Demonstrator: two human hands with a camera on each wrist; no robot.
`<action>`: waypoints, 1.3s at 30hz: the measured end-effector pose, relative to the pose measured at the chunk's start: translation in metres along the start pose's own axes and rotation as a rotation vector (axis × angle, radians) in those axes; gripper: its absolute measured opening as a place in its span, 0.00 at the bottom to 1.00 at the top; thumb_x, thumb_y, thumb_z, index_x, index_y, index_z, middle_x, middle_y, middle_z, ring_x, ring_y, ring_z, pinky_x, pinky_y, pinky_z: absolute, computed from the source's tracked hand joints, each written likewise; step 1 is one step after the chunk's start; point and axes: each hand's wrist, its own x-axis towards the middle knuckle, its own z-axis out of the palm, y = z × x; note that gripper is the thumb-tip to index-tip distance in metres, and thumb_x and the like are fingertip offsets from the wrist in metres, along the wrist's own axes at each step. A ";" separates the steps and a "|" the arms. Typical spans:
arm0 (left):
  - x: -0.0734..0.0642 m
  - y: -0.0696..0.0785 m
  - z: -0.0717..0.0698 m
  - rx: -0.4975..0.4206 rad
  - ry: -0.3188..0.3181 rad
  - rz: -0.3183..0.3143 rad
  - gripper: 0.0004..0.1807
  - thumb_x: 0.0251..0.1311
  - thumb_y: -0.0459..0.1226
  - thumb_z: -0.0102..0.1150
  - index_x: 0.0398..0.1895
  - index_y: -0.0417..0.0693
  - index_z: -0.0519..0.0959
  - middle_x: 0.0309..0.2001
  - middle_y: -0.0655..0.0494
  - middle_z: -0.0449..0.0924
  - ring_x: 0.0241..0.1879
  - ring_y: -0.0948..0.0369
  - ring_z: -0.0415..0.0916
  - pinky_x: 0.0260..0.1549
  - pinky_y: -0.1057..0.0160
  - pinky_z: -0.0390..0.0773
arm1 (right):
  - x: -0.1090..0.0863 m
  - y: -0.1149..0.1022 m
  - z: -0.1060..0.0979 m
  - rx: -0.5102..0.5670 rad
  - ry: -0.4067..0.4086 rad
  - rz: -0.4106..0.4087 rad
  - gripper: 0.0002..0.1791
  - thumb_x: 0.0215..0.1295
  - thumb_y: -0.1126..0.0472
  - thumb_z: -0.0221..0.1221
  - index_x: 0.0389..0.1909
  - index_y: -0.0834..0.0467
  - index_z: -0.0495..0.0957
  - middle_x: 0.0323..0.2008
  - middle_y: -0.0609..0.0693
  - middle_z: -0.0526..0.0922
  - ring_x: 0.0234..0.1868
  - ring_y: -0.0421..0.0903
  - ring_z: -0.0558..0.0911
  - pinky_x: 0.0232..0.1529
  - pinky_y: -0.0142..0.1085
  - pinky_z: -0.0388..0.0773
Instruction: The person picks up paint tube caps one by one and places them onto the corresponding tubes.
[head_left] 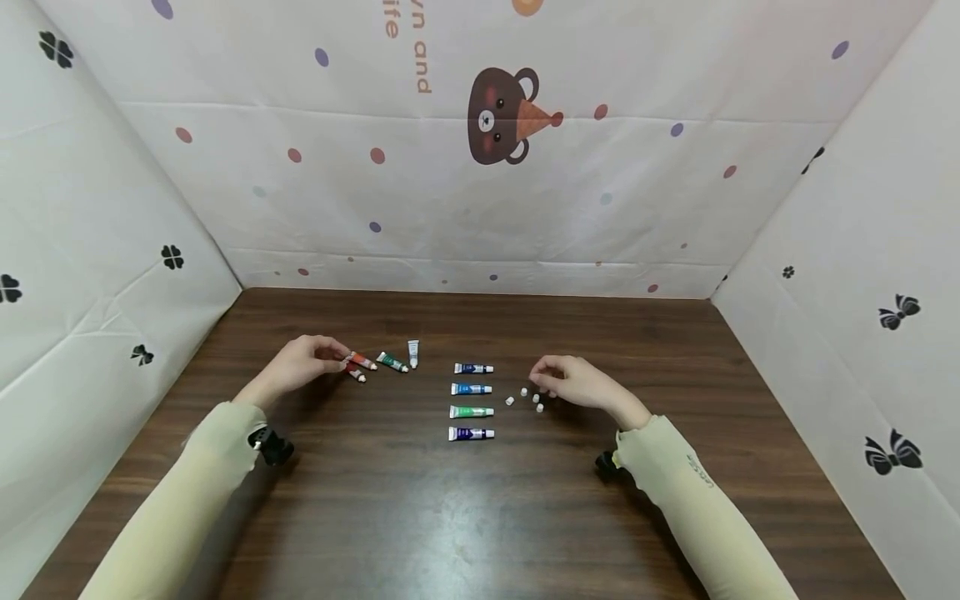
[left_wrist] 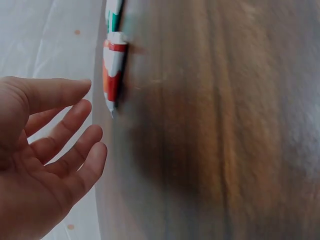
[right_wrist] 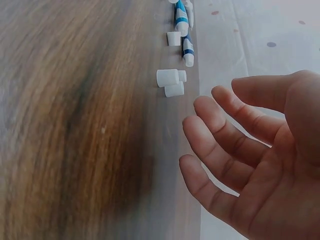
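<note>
My left hand [head_left: 303, 362] hovers beside an orange paint tube [head_left: 363, 361] and a red paint tube [head_left: 356, 372], its fingertips overlapping their ends in the head view. In the left wrist view, the thumb and loosely bent fingers [left_wrist: 80, 155] stand apart with nothing between them. Several small white caps [head_left: 523, 392] lie scattered just left of my right hand [head_left: 581, 383]. That hand's fingers [right_wrist: 200, 135] are relaxed and hold nothing in the right wrist view. A dark green tube [head_left: 392, 362] and a white tube [head_left: 413, 354] lie right of the orange one.
Between the hands lies a column of paint tubes: dark blue [head_left: 474, 368], blue [head_left: 471, 389], light green [head_left: 471, 412] and violet [head_left: 471, 434], their nozzles pointing right. Patterned white sheets [head_left: 420, 192] border the brown wooden table [head_left: 360, 517] at the back and both sides.
</note>
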 end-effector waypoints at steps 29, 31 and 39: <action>0.003 -0.009 0.015 0.120 0.025 0.143 0.06 0.62 0.34 0.68 0.40 0.44 0.85 0.42 0.48 0.80 0.36 0.56 0.71 0.39 0.54 0.71 | 0.003 0.003 0.000 0.082 -0.031 0.018 0.13 0.78 0.55 0.54 0.50 0.59 0.81 0.36 0.49 0.84 0.35 0.45 0.82 0.37 0.41 0.78; 0.003 -0.009 0.016 0.130 0.023 0.141 0.06 0.64 0.35 0.67 0.42 0.43 0.85 0.41 0.49 0.81 0.35 0.56 0.70 0.38 0.54 0.70 | 0.004 0.003 0.001 0.084 -0.031 0.019 0.13 0.78 0.55 0.54 0.50 0.58 0.81 0.36 0.49 0.84 0.35 0.45 0.82 0.37 0.41 0.78; 0.003 -0.006 0.014 0.068 0.021 0.066 0.13 0.69 0.40 0.62 0.50 0.42 0.85 0.44 0.47 0.84 0.40 0.54 0.75 0.42 0.53 0.73 | 0.003 0.005 0.001 0.085 -0.029 0.026 0.12 0.78 0.56 0.54 0.49 0.58 0.81 0.36 0.48 0.84 0.35 0.45 0.82 0.37 0.40 0.78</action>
